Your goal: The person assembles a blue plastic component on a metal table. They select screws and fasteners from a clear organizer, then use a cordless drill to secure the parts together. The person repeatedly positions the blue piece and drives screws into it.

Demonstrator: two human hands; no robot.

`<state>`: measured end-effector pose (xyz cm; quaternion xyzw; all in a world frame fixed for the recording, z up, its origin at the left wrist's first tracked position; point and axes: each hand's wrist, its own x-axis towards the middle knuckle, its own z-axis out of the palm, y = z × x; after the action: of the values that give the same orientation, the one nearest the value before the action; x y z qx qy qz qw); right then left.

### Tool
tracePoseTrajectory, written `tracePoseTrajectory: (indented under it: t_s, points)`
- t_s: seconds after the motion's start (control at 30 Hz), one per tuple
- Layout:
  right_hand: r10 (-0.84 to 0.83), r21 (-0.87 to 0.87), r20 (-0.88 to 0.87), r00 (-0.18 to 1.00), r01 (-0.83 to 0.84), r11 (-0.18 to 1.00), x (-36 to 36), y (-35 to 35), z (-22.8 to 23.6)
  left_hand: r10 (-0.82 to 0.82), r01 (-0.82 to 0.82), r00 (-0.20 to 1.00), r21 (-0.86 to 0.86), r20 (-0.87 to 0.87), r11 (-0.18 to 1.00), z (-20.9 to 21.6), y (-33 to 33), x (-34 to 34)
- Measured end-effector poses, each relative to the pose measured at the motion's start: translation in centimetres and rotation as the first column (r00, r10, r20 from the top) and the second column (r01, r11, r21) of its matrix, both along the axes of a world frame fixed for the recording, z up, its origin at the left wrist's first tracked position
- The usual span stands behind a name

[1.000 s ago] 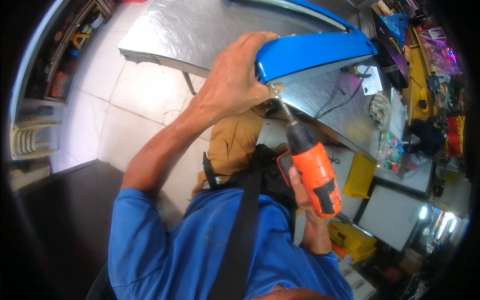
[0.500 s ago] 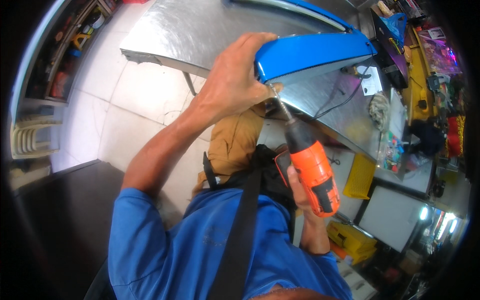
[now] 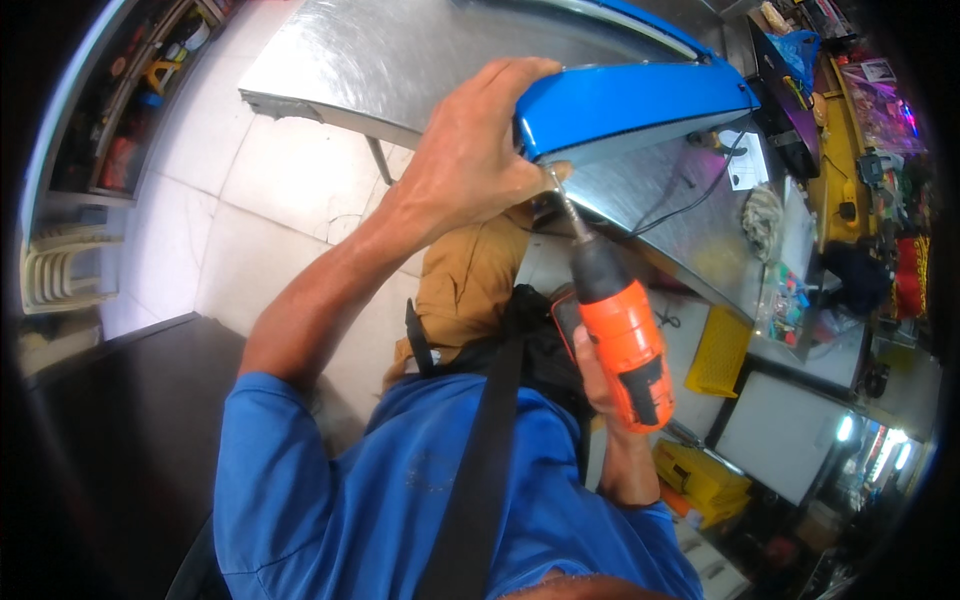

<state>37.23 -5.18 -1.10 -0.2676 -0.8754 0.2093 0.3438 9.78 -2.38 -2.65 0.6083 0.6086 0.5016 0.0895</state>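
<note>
Holding the orange drill (image 3: 625, 340), the right hand (image 3: 594, 378) sits toward 4 o'clock of the view's centre, just beyond the blue shirt (image 3: 400, 480); its fingers show only in part, curled together at the drill's left side, and seem clamped on a grip that the drill's body hides. The drill points toward 11 o'clock, and its bit (image 3: 572, 212) reaches the near end of the blue frame (image 3: 625, 97), right beside the thumb of the left hand (image 3: 478, 150); whether the tip has gone in cannot be told. That hand, at 12 o'clock, clamps the end with fingers over the top and thumb beneath, while the frame runs off toward 1 o'clock above the metal table (image 3: 340, 60). What has just changed is slight: the held end and the bit's tip have edged together toward 2 o'clock, which suggests a small shift of aim with the work at the same spot. Against the picture from a second ago, the drill's back end has swung a little toward 9 o'clock; both grips look the same, and part of the shift may be the head's own. Farther out, a black cable (image 3: 690, 204) lies near 2 o'clock, a yellow basket (image 3: 715, 350) stands just past 3 o'clock, and pale plastic chairs (image 3: 65, 275) are stacked at 9 o'clock.
</note>
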Motion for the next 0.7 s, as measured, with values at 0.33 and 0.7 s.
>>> tracePoseTrajectory:
  t_s: [0.33,0.7]
  points:
    - [-0.043,-0.17,0.105,0.994,0.061,0.983,-0.05,-0.04,-0.17,-0.001,0.001,1.0,0.024,0.014,1.0,0.2,0.0,-0.05]
    - [-0.016,-0.155,0.104,0.994,0.032,0.987,-0.2,0.62,0.21,0.008,-0.009,1.0,0.023,0.019,1.0,0.08,0.06,0.03]
